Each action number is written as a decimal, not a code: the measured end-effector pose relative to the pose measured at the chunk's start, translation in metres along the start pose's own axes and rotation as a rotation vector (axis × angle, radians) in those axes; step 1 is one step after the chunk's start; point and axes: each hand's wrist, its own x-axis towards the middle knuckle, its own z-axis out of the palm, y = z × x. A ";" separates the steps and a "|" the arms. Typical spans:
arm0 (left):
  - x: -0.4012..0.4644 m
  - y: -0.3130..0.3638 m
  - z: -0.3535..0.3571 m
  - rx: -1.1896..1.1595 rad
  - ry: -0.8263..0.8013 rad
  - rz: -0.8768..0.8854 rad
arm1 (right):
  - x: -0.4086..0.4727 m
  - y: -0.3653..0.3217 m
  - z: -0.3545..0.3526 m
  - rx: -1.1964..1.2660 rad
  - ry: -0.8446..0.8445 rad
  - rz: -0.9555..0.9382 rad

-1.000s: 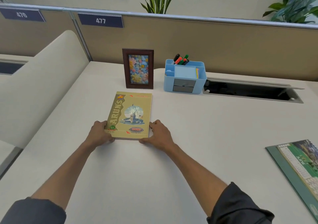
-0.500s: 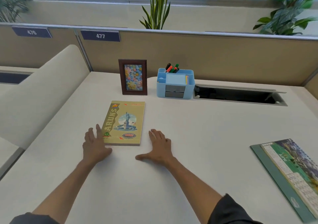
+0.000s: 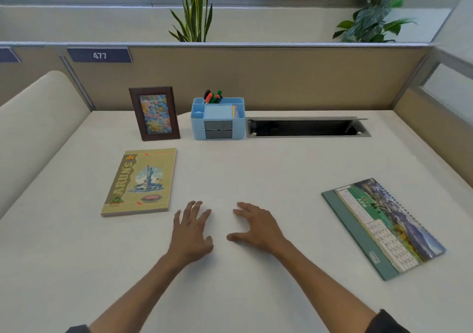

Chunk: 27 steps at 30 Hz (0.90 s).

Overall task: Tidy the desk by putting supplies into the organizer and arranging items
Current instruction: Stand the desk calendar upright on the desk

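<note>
On the desk (image 3: 256, 174), left hand (image 3: 190, 232) and right hand (image 3: 258, 226) fingers spread, empty, pens (image 3: 212, 96) half-hidden in organizer (image 3: 217, 130).

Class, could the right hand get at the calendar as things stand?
Probably yes: the right hand is open and holds nothing, and only bare desk lies between it and the calendar lying flat to its right.

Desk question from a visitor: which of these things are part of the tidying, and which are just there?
Part of the tidying:
- light blue plastic organizer holding markers
- yellow "Arun's" notebook
- green spiral-bound June calendar
- brown wooden picture frame
- both hands, left and right, holding nothing

Just there:
- two green plants
- navy "477" sign
- open cable tray
</note>
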 end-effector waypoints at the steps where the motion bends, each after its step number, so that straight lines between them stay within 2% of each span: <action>1: 0.003 0.012 0.000 -0.012 -0.040 0.010 | -0.006 0.007 -0.005 0.001 0.006 0.018; 9: 0.024 0.099 0.003 -0.126 -0.247 0.020 | -0.063 0.060 -0.045 -0.041 0.064 0.170; 11: 0.032 0.118 0.003 -0.109 -0.269 0.037 | -0.078 0.072 -0.056 -0.032 0.146 0.236; 15: 0.049 0.162 0.003 -0.122 -0.252 0.162 | -0.117 0.106 -0.078 0.136 0.370 0.442; 19: 0.065 0.213 -0.001 -0.169 -0.209 0.275 | -0.158 0.145 -0.089 0.292 0.482 0.603; 24: 0.088 0.262 0.005 -0.230 -0.277 0.272 | -0.197 0.175 -0.095 0.343 0.601 0.743; 27: 0.098 0.284 0.011 -0.188 -0.311 0.283 | -0.213 0.186 -0.097 0.334 0.677 0.830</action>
